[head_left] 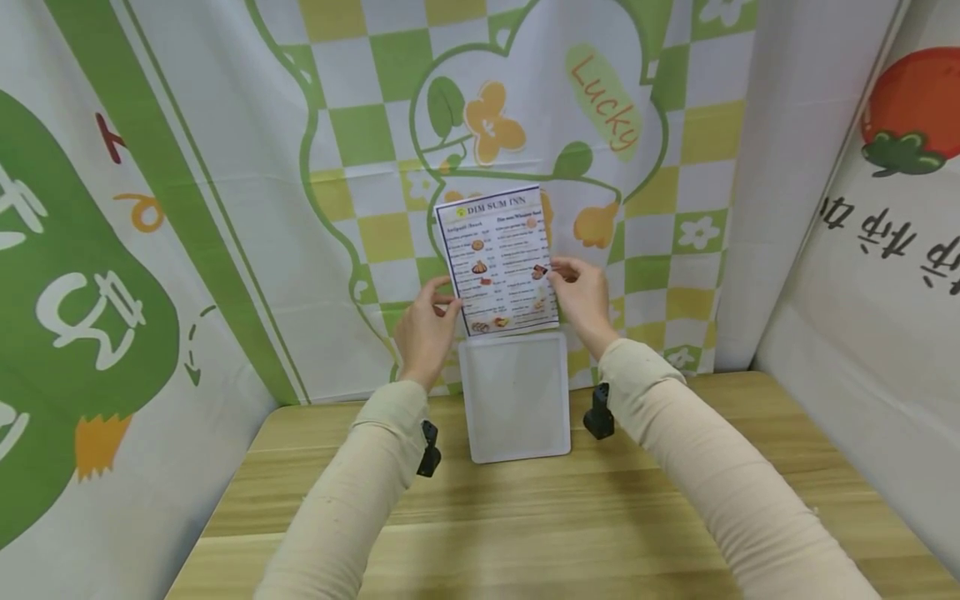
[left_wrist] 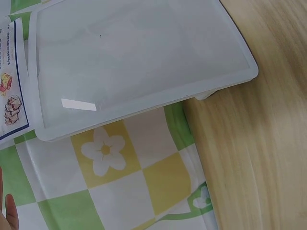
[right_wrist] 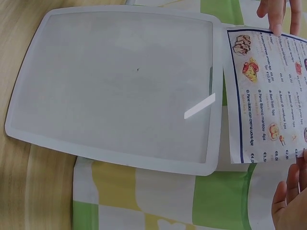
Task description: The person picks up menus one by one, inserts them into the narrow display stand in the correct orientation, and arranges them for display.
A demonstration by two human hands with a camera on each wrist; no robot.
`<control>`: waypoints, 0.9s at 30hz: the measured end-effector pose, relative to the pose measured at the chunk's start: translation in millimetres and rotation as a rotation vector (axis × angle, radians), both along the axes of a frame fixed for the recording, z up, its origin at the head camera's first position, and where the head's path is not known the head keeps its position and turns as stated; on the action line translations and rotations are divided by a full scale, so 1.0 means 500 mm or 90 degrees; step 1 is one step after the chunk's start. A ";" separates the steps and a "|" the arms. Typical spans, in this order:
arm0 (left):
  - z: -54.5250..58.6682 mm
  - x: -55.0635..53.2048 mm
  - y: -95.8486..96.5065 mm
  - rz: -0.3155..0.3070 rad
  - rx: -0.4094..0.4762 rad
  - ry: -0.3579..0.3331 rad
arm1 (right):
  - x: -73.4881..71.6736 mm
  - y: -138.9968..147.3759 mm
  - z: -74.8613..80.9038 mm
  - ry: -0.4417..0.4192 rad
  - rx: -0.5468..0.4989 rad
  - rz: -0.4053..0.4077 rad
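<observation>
A printed menu sheet point(head_left: 498, 258) headed "DIM SUM INN" stands upright, spanning the gap between both hands. My left hand point(head_left: 426, 333) pinches its left edge low down, and my right hand point(head_left: 581, 296) pinches the right edge. Just below the menu is a white rounded sign holder point(head_left: 516, 400) with a clear front, propped up on the table. In the right wrist view, the menu's point(right_wrist: 264, 96) lower edge lies close along the top rim of the holder point(right_wrist: 134, 91); whether it has entered the holder I cannot tell.
The wooden table point(head_left: 480, 533) extends toward me. Behind the holder hangs a green, yellow and white checked cloth point(head_left: 405, 67). Printed cloth walls point(head_left: 862, 275) close in the sides. A black wrist device point(head_left: 598, 412) sits at each cuff.
</observation>
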State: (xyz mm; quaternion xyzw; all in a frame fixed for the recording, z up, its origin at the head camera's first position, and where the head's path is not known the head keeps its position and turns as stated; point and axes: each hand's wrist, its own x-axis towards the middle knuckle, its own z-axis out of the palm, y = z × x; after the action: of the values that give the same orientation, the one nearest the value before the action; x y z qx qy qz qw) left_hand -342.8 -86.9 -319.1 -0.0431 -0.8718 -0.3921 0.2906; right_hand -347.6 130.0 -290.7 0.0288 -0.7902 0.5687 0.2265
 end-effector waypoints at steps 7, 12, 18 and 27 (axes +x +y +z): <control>-0.012 0.001 -0.006 -0.005 0.000 -0.009 | -0.003 -0.002 -0.011 -0.009 0.027 -0.003; -0.023 0.007 -0.008 -0.014 0.001 -0.020 | -0.005 -0.003 -0.025 -0.006 0.042 -0.004; -0.037 0.009 -0.010 -0.022 0.008 -0.028 | -0.006 -0.003 -0.045 -0.005 0.040 0.000; -0.065 0.009 -0.011 -0.020 -0.005 -0.065 | 0.001 -0.001 -0.081 -0.053 0.034 0.008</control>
State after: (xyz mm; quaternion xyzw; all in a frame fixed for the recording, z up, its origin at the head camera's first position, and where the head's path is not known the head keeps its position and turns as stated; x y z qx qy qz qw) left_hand -338.3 -92.6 -351.5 -0.0380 -0.8864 -0.3946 0.2391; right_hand -346.9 129.3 -331.0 0.0158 -0.8137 0.5494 0.1890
